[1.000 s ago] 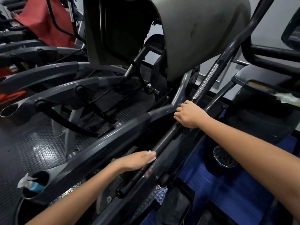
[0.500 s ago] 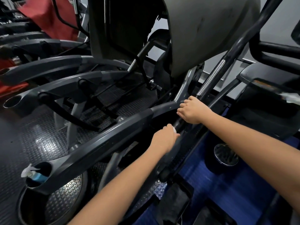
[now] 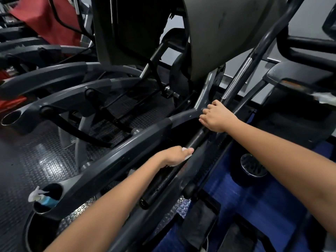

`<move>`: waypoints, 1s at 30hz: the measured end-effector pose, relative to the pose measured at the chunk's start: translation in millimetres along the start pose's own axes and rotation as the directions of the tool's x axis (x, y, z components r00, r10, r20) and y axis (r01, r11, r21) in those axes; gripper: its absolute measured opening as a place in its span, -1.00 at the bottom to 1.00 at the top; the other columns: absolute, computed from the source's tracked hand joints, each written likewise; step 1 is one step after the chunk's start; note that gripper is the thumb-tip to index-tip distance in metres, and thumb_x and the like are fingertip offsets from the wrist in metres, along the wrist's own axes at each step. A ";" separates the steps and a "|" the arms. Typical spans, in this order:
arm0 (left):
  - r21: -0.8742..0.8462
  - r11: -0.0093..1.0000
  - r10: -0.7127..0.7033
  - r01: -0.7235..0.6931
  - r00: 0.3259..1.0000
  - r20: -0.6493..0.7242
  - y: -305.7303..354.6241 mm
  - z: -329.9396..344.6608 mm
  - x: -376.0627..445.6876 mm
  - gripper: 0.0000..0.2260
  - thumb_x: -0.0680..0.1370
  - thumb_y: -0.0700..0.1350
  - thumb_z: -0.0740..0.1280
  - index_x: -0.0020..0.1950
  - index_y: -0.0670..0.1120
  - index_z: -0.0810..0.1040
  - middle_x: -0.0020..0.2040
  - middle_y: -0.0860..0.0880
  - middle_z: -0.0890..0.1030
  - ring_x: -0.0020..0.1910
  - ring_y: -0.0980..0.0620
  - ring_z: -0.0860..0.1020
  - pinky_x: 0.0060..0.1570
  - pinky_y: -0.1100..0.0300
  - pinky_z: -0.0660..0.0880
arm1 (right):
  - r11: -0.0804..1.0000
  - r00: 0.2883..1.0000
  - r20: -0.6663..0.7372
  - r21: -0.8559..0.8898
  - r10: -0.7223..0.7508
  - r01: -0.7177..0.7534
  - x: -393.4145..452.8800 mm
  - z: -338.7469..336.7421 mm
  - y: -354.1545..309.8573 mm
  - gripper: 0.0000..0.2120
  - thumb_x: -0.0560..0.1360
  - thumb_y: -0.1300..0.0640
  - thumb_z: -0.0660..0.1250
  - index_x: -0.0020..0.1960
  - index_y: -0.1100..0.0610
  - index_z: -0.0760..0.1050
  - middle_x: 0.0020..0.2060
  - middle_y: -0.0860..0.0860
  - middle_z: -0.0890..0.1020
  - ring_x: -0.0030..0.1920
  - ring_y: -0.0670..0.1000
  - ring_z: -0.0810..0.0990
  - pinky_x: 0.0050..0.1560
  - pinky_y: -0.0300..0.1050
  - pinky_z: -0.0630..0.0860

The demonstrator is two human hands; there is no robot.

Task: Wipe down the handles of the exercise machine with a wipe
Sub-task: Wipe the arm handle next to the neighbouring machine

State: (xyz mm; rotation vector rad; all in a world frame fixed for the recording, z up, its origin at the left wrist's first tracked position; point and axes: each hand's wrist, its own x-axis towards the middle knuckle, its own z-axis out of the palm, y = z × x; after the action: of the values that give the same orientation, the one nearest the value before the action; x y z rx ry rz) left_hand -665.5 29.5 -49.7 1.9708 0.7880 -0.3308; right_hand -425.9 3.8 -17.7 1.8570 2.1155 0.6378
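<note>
At the far left, a spray bottle [image 3: 41,198] stands in the cup holder [image 3: 48,211] at the end of the grey side rail [image 3: 116,157], well apart from the work. Next along, the left hand [image 3: 175,156] lies on the black handle [image 3: 172,177], its grip curled down and pressing the white wipe [image 3: 187,152] against the bar; only an edge of the wipe shows past the fingers, so how far it wraps the bar cannot be told. Further right, the right hand [image 3: 217,116] has its grip closed around the same handle higher up, just below the chrome sensor strip [image 3: 237,79], apparently steadying it.

The step in hand looks like a wiping stroke along the handle. To do it well, the wipe should wrap as much of the bar as it can (the underside is easy to miss), with firm, even pressure down to the end cap. The stretch under the right hand and the chrome strip also want a pass.
</note>
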 end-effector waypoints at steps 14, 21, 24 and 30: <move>-0.049 0.998 0.045 -0.049 0.996 -0.071 -9.5 14.2 -3.9 -0.60 0.70 0.12 0.05 -0.09 -0.11 0.49 -0.19 -0.11 0.66 -0.15 -0.18 0.65 0.04 0.08 0.54 | 0.999 0.993 -0.120 0.029 -0.013 0.017 -0.1 12.8 2.1 -0.60 0.63 -0.02 0.14 -0.29 0.08 0.56 -0.41 -0.02 0.49 -0.33 0.05 0.27 -0.09 0.04 0.37; -0.536 0.811 -0.119 0.233 0.964 0.238 -12.2 0.3 -15.0 -0.50 0.68 0.11 -0.03 -0.06 -0.22 0.53 -0.26 -0.11 0.60 -0.36 -0.01 0.58 -0.34 0.22 0.55 | 0.993 0.987 -0.128 0.060 -0.094 0.102 -4.1 11.6 5.0 -0.60 0.63 -0.05 0.13 -0.27 0.05 0.57 -0.40 -0.06 0.42 -0.31 0.04 0.32 -0.07 0.07 0.35; -0.487 0.844 -0.161 0.225 0.972 0.171 11.2 -7.5 4.3 -0.65 0.60 -0.02 0.08 -0.02 -0.24 0.53 -0.24 -0.15 0.64 -0.34 -0.07 0.60 -0.40 0.24 0.50 | 0.993 0.988 -0.126 0.064 -0.087 0.096 -3.7 10.1 3.8 -0.59 0.64 -0.05 0.13 -0.24 0.06 0.60 -0.37 -0.04 0.50 -0.29 0.06 0.41 -0.04 0.08 0.36; -0.368 0.928 -0.050 0.063 0.998 0.044 3.9 -1.6 8.7 -0.51 0.66 0.20 0.08 0.05 -0.19 0.56 0.02 -0.17 0.65 -0.07 -0.04 0.61 0.15 0.06 0.55 | 0.997 0.993 -0.093 0.022 -0.068 0.071 -1.4 11.4 -0.4 -0.57 0.65 -0.06 0.07 -0.23 0.04 0.58 -0.35 -0.07 0.50 -0.24 0.07 0.46 -0.01 0.07 0.33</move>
State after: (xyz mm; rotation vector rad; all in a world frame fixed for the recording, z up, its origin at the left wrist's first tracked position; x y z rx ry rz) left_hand -656.5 32.9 -50.7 1.5870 0.8205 -0.2292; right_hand -420.7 4.2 -27.9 1.7906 2.2458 0.6958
